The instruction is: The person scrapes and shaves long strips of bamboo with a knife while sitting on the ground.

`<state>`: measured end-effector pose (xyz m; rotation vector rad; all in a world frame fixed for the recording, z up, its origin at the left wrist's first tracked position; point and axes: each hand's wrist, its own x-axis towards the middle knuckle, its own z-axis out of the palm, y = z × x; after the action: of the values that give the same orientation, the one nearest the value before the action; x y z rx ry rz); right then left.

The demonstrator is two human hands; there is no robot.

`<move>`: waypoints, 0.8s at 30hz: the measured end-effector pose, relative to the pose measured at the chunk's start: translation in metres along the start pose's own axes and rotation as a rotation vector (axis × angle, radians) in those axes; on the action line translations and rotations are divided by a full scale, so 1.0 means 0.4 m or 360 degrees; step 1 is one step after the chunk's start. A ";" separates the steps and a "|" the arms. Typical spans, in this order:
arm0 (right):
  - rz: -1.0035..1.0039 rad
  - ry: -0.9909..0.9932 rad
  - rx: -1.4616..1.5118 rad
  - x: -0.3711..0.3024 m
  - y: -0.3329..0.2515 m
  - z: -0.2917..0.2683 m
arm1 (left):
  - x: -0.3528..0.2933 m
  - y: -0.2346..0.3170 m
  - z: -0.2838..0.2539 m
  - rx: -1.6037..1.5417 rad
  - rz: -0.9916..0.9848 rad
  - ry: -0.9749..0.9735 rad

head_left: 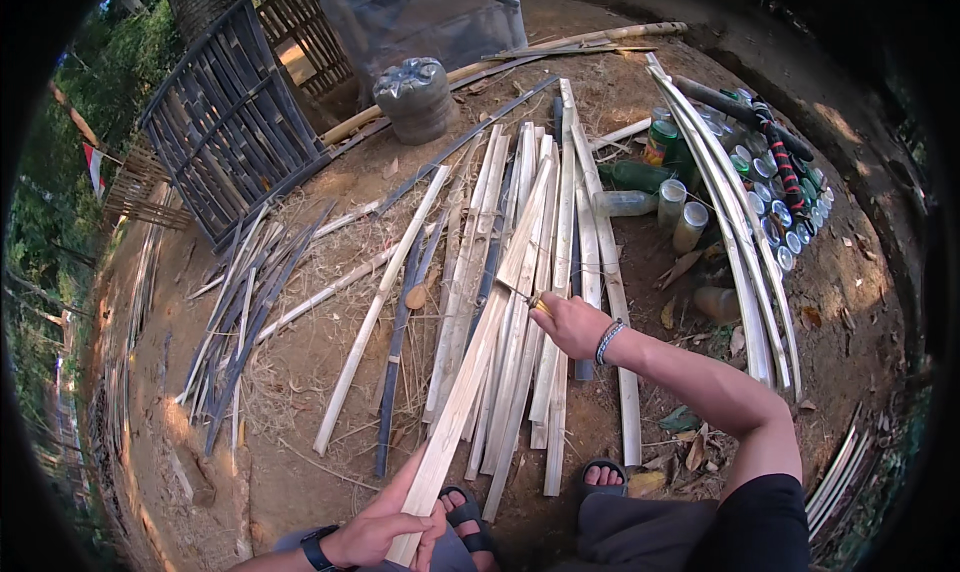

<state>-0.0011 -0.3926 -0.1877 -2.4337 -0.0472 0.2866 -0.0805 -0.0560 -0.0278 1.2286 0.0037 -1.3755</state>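
Observation:
My left hand (378, 532) grips the near end of a long pale split-bamboo strip (462, 397), which slants up and away over a pile of similar strips. My right hand (576, 327) is closed round the yellowish handle of a knife (516, 291). The blade reaches left from my fist and lies against the held strip, partway along it. Beneath and beside it lie several loose bamboo strips (630, 412), pale and dark, spread lengthwise on the ground. My feet in dark sandals are on either side of their near ends.
At left lie a heap of thin dark strips (240, 322) and a dark slatted bamboo panel (228, 122). A big clouded plastic bottle (414, 102) stands at the back. To the right, long curved bamboo strips (722, 207) lean beside glass jars and bottles (688, 227). Shavings litter the soil.

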 end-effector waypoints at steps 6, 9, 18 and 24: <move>-0.0026 -0.0072 0.0170 0.018 -0.102 -0.064 | -0.022 0.066 -0.018 -0.0269 0.0889 -0.0030; -0.0249 0.0147 0.0206 0.055 -0.054 -0.043 | 0.014 0.082 -0.037 -0.0252 0.1210 0.0208; -0.0256 0.0002 0.0484 0.019 -0.168 -0.056 | 0.056 0.160 -0.022 0.1418 0.1672 0.1410; -0.0301 -0.0135 0.0346 -0.087 -0.285 -0.076 | 0.106 0.149 0.020 0.0717 0.2706 0.1084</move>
<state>-0.0237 -0.3277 -0.0855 -2.1822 -0.2685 0.2930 -0.0303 -0.1076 -0.0131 1.3519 -0.7277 0.5523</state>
